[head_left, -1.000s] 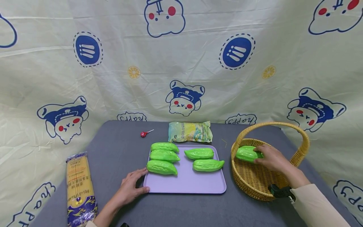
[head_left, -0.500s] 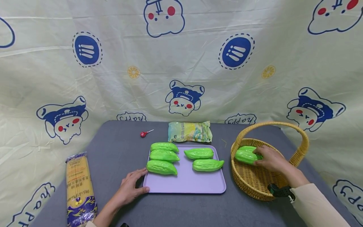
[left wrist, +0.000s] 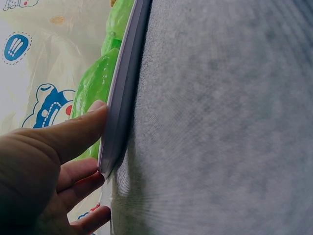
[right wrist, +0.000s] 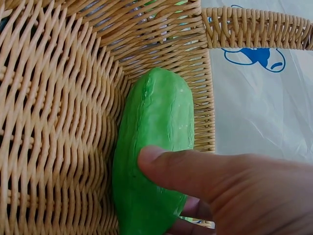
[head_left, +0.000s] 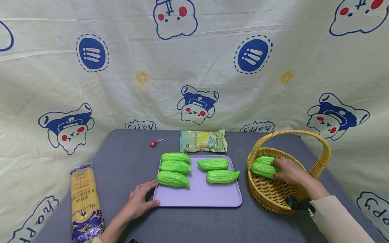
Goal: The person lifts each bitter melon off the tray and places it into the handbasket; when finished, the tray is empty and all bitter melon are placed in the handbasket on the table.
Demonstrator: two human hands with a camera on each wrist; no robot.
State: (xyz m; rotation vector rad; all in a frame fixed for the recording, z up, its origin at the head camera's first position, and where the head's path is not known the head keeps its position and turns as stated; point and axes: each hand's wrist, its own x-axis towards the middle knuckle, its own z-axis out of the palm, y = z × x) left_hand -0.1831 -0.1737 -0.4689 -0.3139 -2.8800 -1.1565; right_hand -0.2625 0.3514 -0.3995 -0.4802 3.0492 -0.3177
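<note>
My right hand (head_left: 290, 171) reaches into a wicker basket (head_left: 264, 199) and grips a green bitter melon (right wrist: 154, 117), thumb on its near side in the right wrist view. Behind it in the basket lies another bitter melon (head_left: 264, 159), partly covered. My left hand (head_left: 140, 199) rests at the left edge of a lilac tray (head_left: 209, 199), its thumb and fingertips touching the rim. On the tray lie several more bitter melons, three stacked in a column at the left (head_left: 174, 179) and two at the right (head_left: 223, 176).
Behind the tray lies a green and yellow packet (head_left: 203, 141), with a red lollipop (head_left: 153, 143) to its left. A long pack of spaghetti (head_left: 86, 202) lies at the left. The basket's tall handle (head_left: 326, 152) arches over its opening.
The bitter melon in my right hand has shifted slightly toward me and lower in the basket, so more of the one behind it shows. My left hand stays at the tray.
</note>
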